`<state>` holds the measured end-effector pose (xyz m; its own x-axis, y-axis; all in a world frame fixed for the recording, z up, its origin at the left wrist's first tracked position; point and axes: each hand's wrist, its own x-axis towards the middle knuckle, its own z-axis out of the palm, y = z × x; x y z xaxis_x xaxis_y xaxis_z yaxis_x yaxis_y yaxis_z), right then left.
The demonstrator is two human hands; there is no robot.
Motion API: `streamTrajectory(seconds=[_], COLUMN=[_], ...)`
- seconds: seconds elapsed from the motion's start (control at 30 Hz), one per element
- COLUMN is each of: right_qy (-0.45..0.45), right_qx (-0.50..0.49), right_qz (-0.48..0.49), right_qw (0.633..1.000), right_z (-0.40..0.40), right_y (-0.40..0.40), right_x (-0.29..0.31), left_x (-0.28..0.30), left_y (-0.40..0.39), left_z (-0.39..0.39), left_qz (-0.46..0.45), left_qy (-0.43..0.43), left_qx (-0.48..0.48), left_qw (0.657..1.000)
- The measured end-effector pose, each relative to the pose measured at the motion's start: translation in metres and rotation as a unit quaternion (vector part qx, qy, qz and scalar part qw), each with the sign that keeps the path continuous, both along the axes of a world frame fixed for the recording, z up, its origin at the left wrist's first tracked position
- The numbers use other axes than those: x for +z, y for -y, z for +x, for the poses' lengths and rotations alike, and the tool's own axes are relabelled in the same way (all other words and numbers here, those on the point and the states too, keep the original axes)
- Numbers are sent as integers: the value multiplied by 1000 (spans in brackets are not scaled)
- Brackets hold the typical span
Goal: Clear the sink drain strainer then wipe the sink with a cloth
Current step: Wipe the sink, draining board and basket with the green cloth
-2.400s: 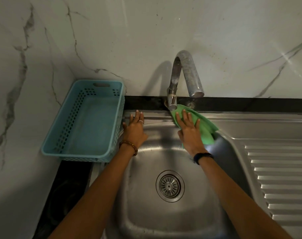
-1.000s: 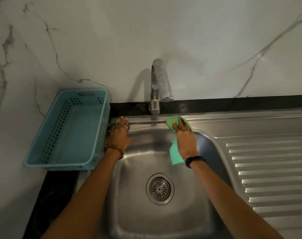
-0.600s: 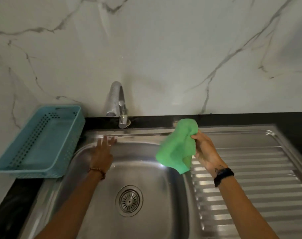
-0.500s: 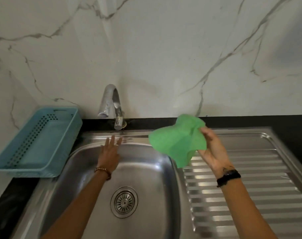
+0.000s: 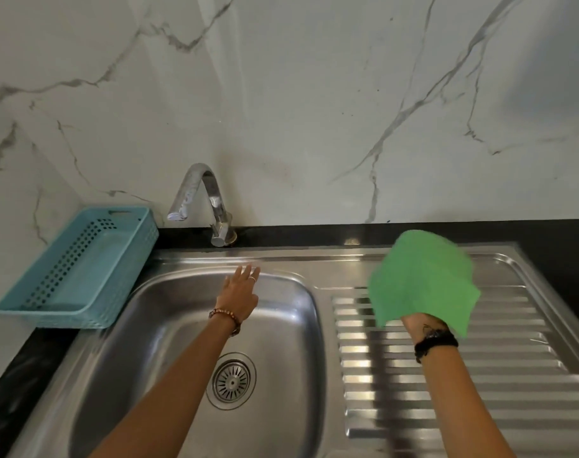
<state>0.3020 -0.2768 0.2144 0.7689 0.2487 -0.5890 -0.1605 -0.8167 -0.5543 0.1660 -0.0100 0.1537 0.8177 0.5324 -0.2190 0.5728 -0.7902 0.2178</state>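
The steel sink point(image 5: 169, 325) has a round drain strainer point(image 5: 232, 381) at the bottom of its basin, and I see no debris on it. My left hand point(image 5: 240, 294) lies flat and open against the basin's back wall, fingers pointing at the rim. My right hand point(image 5: 420, 322) is almost fully covered by the green cloth point(image 5: 423, 279) it holds. The cloth hangs spread over the ribbed drainboard point(image 5: 446, 385) to the right of the basin. Whether the cloth touches the steel I cannot tell.
A curved chrome tap point(image 5: 209, 203) stands behind the basin, its spout turned left. A light blue perforated basket point(image 5: 80, 269) sits on the black counter point(image 5: 14, 388) to the left. A marble wall point(image 5: 314, 110) rises behind.
My right hand lifted the cloth off the basin's back rim and carried it right, over the drainboard. The view swung right. My left hand stayed at the basin's back wall.
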Motion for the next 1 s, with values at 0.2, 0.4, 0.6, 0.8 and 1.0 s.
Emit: streamTrajectory(seconds=[0.2,0.4,0.6,0.8,1.0], right_qy=[47,207,278,303,350], right_qx=[-53,60,88,159,312], right_qz=[-14,-129,-156,-112,-29], right_qw=[997,968,944,933,883], right_z=[40,28,12,-21,-64], right_y=[-40,-113,-146,-201,-243], right_x=[-38,-76,-93,-103,-113], left_x=[-11,-18,-11,-8,-6], left_y=[-23,-45,-61,-64,-64], left_z=[27,36,41,42,43], left_qz=[50,88,55,68,88], left_qy=[9,163,143,103,51], left_qx=[-17,-2,-16,-20,-11], left_qw=[999,983,988,992,995])
